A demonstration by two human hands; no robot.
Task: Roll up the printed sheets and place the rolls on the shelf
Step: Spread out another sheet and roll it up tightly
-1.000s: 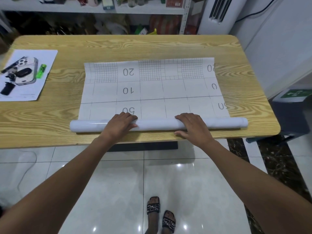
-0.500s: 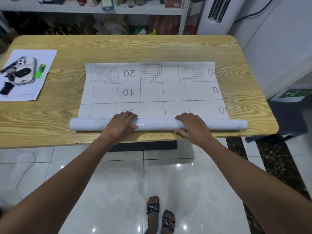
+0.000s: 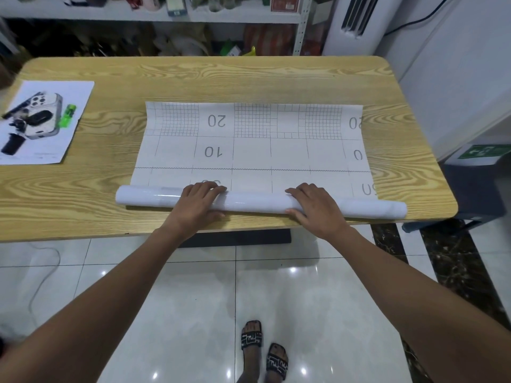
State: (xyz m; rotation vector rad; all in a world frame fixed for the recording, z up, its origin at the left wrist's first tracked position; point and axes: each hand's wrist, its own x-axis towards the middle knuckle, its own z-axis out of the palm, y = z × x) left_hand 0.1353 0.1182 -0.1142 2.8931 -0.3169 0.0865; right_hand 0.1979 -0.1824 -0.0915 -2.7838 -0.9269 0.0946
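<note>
A white printed sheet (image 3: 254,150) with grids and the numbers 20 and 10 lies flat on the wooden table (image 3: 249,78). Its near part is wound into a long glossy roll (image 3: 257,202) along the table's front edge. My left hand (image 3: 197,207) grips the roll left of its middle, fingers over the top and thumb on the near side. In the same way my right hand (image 3: 315,211) grips it right of the middle. The shelf (image 3: 154,12) stands behind the table, crowded with goods.
At the table's left a white paper (image 3: 47,125) carries a phone (image 3: 44,114), a green lighter (image 3: 67,116) and small dark items. A white standing air conditioner (image 3: 356,20) is at the back right. Tiled floor and my sandalled feet lie below.
The roll has taken up more of the sheet: the far edge slid toward me and the number near my left hand is now almost covered. Both hands stay on the roll.
</note>
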